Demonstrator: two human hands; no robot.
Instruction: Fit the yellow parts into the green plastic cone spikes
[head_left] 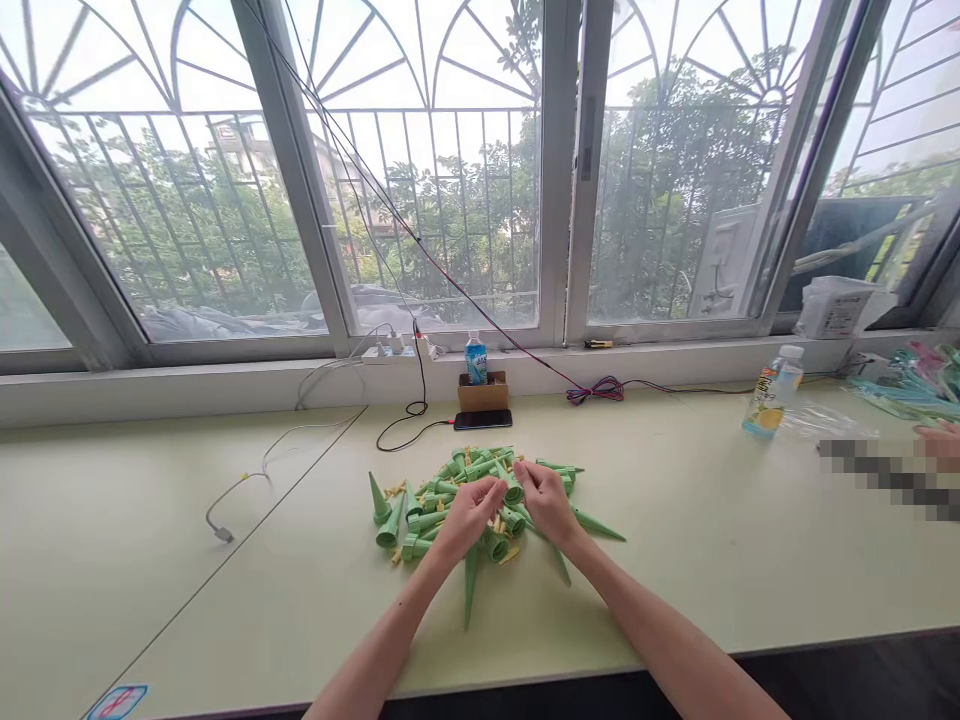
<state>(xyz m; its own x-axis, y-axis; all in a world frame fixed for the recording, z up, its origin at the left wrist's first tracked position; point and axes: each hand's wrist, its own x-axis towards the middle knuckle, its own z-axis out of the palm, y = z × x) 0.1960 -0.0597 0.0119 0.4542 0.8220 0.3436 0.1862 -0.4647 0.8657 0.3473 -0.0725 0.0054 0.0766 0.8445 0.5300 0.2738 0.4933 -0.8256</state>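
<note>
Both my hands hover over a heap of green plastic cone spikes (427,522), which have long pointed tips and wide hollow collars. Small yellowish pieces (510,555) lie scattered among them. My left hand (471,510) is closed in a pinch at the heap's middle; what its fingertips hold is too small to make out. My right hand (546,495) is also closed, fingers curled, a short way to the right. One green cone (513,495) shows its open end between the hands, close to the right fingers. Whether it is gripped or lies on the heap cannot be told.
Behind the heap lie a phone (483,420) on a cable and a small cardboard box (483,394) by a blue-labelled bottle (476,358). A drink bottle (772,392) stands right, near another person's hand (941,440). A white cable (222,534) lies left.
</note>
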